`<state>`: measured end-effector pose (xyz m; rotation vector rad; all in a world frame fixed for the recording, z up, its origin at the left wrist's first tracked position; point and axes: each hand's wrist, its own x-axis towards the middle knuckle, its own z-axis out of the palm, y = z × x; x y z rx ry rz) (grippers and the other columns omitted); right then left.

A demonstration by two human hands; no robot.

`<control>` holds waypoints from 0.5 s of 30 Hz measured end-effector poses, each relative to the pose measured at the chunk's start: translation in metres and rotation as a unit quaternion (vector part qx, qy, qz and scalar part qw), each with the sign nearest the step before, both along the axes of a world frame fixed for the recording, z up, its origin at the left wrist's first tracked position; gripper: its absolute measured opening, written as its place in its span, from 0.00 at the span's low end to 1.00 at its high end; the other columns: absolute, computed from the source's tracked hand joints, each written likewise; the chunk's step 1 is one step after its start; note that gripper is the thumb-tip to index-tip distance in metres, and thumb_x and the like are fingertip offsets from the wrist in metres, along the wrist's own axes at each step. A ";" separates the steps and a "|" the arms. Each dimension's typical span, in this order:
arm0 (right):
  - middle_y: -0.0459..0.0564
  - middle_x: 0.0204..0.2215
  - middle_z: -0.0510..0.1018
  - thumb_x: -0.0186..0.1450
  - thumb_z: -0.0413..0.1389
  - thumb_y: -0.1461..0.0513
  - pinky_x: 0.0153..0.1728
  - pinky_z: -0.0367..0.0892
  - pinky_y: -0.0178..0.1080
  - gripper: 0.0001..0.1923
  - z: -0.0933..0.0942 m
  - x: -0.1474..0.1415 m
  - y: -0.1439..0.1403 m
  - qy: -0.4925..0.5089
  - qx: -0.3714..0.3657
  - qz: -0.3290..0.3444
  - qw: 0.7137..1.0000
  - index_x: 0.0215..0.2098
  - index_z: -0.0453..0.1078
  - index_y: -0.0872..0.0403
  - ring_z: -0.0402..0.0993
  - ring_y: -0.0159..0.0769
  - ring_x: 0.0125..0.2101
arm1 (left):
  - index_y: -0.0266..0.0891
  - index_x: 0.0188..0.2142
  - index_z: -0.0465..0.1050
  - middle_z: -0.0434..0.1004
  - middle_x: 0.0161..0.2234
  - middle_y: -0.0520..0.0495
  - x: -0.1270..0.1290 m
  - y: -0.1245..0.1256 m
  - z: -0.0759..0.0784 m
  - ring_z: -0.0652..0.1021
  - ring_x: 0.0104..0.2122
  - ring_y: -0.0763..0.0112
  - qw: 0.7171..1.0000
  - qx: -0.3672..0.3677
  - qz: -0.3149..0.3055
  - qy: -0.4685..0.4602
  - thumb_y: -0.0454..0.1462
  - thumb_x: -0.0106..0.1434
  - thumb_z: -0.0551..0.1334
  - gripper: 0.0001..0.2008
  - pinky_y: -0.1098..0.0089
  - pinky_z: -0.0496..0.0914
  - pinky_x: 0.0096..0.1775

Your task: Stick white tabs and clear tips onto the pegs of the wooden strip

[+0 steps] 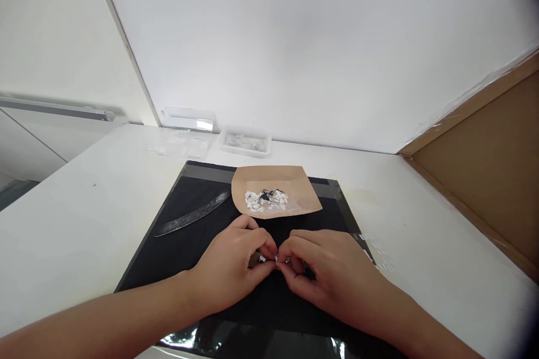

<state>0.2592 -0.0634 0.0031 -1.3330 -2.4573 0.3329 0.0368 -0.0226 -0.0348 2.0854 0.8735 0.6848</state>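
Observation:
My left hand and my right hand meet over a black mat, with thumbs and forefingers pinched together. Between the fingertips shows a tiny white piece, too small to name. Another small white and dark bit sits by the left fingers. Just beyond my hands lies a brown paper tray. It holds a heap of white scraps with some black bits among them. What each palm may cover is hidden.
A dark curved strip with white dust lies at the mat's left. Behind stand a white tray of small pieces and clear plastic bags. Short white strips lie by the mat's right edge. A white wall rises behind.

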 end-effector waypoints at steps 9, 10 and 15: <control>0.41 0.31 0.78 0.73 0.59 0.62 0.29 0.56 0.38 0.05 0.007 0.002 0.000 -0.006 -0.040 0.001 0.999 0.37 0.74 0.49 0.70 0.32 0.27 | 0.41 0.34 0.82 0.81 0.32 0.49 0.001 0.000 -0.003 0.76 0.41 0.64 1.000 0.010 -0.005 -0.021 0.31 0.65 0.72 0.04 0.71 0.72 0.36; 0.41 0.32 0.79 0.73 0.58 0.62 0.30 0.56 0.38 0.05 0.007 0.002 0.000 -0.005 -0.040 0.001 0.999 0.37 0.74 0.49 0.71 0.32 0.28 | 0.42 0.34 0.82 0.81 0.31 0.49 0.001 0.000 -0.004 0.76 0.41 0.64 1.000 0.019 -0.008 -0.024 0.32 0.65 0.71 0.04 0.70 0.72 0.36; 0.42 0.34 0.80 0.76 0.57 0.61 0.30 0.59 0.37 0.07 0.006 0.004 0.002 0.006 -0.052 0.000 0.999 0.39 0.77 0.47 0.75 0.33 0.31 | 0.42 0.33 0.82 0.83 0.30 0.49 0.000 0.001 -0.007 0.75 0.41 0.62 0.998 0.048 -0.014 -0.026 0.33 0.67 0.71 0.05 0.67 0.72 0.38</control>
